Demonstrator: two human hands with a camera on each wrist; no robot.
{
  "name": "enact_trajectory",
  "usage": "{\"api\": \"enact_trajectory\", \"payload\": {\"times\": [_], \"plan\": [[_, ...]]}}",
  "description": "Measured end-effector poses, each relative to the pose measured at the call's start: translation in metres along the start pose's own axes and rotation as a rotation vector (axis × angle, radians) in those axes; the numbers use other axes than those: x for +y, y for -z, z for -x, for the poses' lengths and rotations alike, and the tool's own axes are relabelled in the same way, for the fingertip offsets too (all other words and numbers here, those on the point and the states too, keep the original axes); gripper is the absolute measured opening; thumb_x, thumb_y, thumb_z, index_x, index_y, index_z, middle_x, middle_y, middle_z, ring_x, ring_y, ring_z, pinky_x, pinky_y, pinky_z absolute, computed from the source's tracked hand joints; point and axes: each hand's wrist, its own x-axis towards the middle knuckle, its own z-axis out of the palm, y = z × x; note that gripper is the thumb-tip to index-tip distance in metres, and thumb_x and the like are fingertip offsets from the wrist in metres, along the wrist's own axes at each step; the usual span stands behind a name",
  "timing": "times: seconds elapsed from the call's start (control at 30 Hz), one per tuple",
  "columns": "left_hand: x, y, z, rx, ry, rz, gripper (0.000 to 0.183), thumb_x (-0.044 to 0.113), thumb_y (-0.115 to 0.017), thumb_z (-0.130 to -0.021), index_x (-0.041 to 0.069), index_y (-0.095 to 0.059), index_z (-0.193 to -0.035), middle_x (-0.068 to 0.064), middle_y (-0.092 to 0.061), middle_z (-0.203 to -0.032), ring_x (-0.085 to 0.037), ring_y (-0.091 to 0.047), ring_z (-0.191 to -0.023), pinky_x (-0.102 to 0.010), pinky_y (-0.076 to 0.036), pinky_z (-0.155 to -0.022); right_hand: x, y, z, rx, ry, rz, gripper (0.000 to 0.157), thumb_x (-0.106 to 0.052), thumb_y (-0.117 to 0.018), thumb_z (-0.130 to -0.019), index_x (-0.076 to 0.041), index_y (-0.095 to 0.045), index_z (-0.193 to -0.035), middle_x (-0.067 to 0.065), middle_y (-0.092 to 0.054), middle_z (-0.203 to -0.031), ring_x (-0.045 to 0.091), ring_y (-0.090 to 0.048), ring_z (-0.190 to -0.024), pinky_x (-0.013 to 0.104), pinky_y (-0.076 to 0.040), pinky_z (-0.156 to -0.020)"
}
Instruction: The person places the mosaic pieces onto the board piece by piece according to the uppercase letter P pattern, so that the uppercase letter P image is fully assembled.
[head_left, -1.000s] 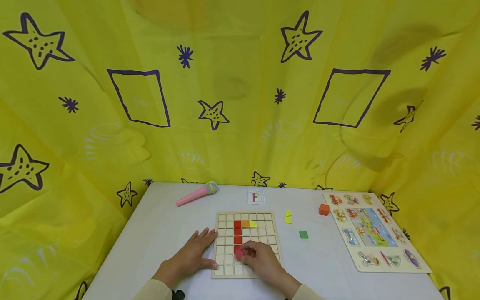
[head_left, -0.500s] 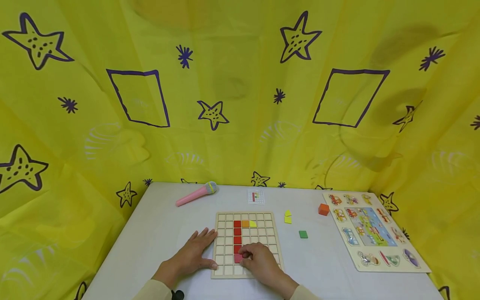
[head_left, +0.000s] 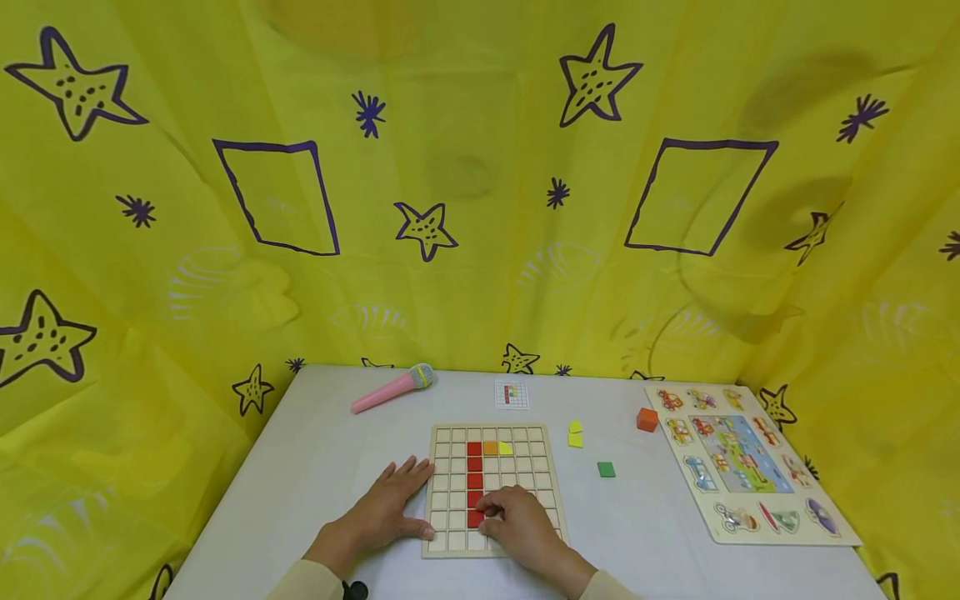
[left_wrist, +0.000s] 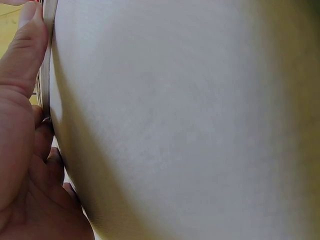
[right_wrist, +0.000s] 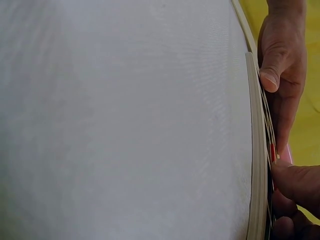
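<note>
A wooden grid board [head_left: 447, 550] lies flat on the table. Down one of its columns runs a line of several red square tiles [head_left: 474, 464], with an orange tile [head_left: 491, 447] and a yellow tile [head_left: 506, 448] beside the top one. My right hand [head_left: 525, 521] has thumb and index finger curled at the lowest red tile [head_left: 475, 518], which sits flat in its cell, its right side covered by the fingertips. Fingers spread, my left hand [head_left: 386, 508] rests along the board's left edge; the left wrist view shows its thumb [left_wrist: 22, 62] against that edge.
Two yellow pieces [head_left: 575, 435] and a green tile [head_left: 607, 470] lie right of the board. Behind it are a printed pattern card [head_left: 512, 394] and a pink toy microphone [head_left: 390, 391]. An orange-red cube [head_left: 647, 419] stands near a picture puzzle board [head_left: 738, 535] at right.
The lowest red tile has gone from tilted between the right fingers to flat in its cell below the other red tiles. My left hand keeps its place.
</note>
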Motion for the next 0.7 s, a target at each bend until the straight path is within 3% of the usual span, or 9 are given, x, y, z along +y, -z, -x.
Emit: {"api": "enact_trajectory", "payload": {"times": [0.4, 0.7], "plan": [[0.0001, 0.0, 0.0007, 0.004, -0.013, -0.014, 0.107, 0.053, -0.085, -0.078, 0.006, -0.04, -0.162, -0.015, -0.038, -0.169, -0.042, -0.024, -0.161, -0.064, -0.012, -0.132, -0.0003, -0.0006, -0.0001, 0.007, -0.021, -0.014, 0.018, -0.009, -0.085, -0.084, -0.011, -0.081, -0.102, -0.009, -0.068, -0.088, 0.001, -0.05, -0.078, 0.021, -0.044, -0.066], [-0.001, 0.0002, -0.0002, 0.002, -0.03, -0.024, 0.107, 0.053, -0.086, -0.078, 0.004, -0.041, -0.162, -0.016, -0.039, -0.169, -0.042, -0.025, -0.16, -0.064, -0.012, -0.132, 0.0005, 0.0039, -0.0035, -0.013, -0.091, -0.147, 0.012, -0.006, -0.08, -0.09, -0.008, -0.077, -0.102, -0.007, -0.066, -0.084, 0.001, -0.054, -0.072, 0.018, -0.049, -0.064]]}}
